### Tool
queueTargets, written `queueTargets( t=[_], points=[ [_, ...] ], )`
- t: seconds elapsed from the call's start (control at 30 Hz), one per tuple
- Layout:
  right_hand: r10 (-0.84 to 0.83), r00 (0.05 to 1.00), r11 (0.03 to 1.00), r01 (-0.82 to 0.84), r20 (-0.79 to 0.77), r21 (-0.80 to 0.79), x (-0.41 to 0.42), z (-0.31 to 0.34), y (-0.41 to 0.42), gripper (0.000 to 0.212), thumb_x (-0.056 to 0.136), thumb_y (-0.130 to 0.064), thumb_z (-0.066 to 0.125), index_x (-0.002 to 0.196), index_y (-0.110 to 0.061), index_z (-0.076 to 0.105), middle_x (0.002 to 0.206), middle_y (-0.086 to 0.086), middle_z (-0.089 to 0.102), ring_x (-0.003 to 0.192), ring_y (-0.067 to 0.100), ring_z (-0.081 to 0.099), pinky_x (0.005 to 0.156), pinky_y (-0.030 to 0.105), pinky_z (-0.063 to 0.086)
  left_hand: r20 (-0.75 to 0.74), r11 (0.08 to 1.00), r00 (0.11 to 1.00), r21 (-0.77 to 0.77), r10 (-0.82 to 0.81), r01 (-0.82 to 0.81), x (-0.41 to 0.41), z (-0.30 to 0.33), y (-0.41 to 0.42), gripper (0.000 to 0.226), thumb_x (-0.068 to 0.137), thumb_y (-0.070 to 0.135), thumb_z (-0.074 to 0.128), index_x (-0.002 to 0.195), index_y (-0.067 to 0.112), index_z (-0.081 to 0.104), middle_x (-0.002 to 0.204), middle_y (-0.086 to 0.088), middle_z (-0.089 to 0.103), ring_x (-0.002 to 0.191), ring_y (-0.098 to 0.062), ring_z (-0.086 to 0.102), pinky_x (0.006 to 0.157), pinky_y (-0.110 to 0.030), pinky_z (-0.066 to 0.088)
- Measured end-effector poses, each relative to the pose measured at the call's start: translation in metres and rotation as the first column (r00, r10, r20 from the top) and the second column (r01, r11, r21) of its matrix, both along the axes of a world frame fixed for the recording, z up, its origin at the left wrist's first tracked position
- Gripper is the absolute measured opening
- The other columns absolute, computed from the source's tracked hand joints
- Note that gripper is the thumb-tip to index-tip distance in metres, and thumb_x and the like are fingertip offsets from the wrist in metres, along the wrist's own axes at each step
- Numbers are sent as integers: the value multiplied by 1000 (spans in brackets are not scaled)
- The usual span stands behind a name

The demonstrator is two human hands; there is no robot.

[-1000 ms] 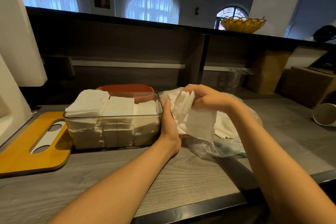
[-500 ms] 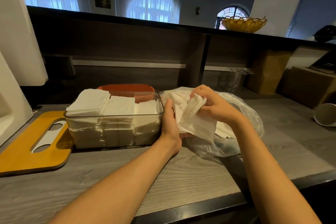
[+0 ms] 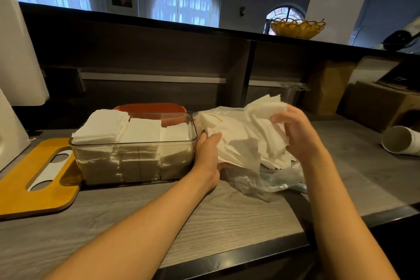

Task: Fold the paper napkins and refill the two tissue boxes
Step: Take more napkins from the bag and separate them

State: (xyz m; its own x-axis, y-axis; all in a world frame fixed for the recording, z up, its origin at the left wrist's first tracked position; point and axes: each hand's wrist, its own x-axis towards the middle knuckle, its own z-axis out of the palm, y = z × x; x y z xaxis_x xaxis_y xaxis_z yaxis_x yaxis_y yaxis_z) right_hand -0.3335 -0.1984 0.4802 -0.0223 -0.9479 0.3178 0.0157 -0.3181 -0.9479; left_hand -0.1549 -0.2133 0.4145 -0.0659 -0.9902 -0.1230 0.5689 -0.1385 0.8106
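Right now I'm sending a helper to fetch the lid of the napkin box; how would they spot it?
Start at the grey wooden counter and find the clear box packed with folded white napkins. Lying flat at its left end is a yellow-orange board, probably the lid. Its long white slot sets it apart from everything nearby.

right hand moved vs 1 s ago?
Yes. The right hand, gripping the napkins, has shifted right, away from the clear tissue box, which has stayed put on the counter. It now sits farther from the left hand.
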Motion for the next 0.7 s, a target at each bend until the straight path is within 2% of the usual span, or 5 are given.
queueTargets(
  t=[0.2,0.37,0.5,0.63,0.7],
  points=[
    [-278,941,905,190,192,380,37,-20,11,10,95,-9,61,104,-7,62,102,10,69,80,18,68,59,28,57,12,997,999,-69,32,-31,2,1,3,35,100,22,58,133,31,50,116,-1,67,101,-23,66,74,-41,60],
    [-383,916,875,317,122,365,66,-34,7,14,99,-13,59,111,-6,61,83,3,63,67,8,62,59,22,55,52,996,997,-82,50,-46,1,2,7,45,98,22,63,140,28,48,124,-1,66,107,-23,67,84,-43,60],
    [-357,925,877,283,132,390,69,-37,3,6,98,-12,58,104,-12,59,105,5,67,87,16,63,69,25,52,55,995,996,-73,66,-62,-1,2,6,48,96,18,66,139,26,48,127,-1,66,112,-25,67,96,-49,56],
    [-320,926,865,198,203,460,69,-34,4,40,90,-16,69,127,-8,57,122,9,65,110,29,64,98,46,54,82,996,994,-59,76,-71,-1,2,5,49,97,16,64,142,24,46,134,-2,61,119,-28,63,100,-50,54],
    [-345,911,879,228,228,419,66,-35,5,33,89,-10,69,121,-9,60,116,10,68,104,30,68,94,49,56,87,996,993,-61,78,-73,-1,2,4,48,98,16,63,142,25,46,134,-2,61,119,-28,62,99,-51,54]
  ],
)
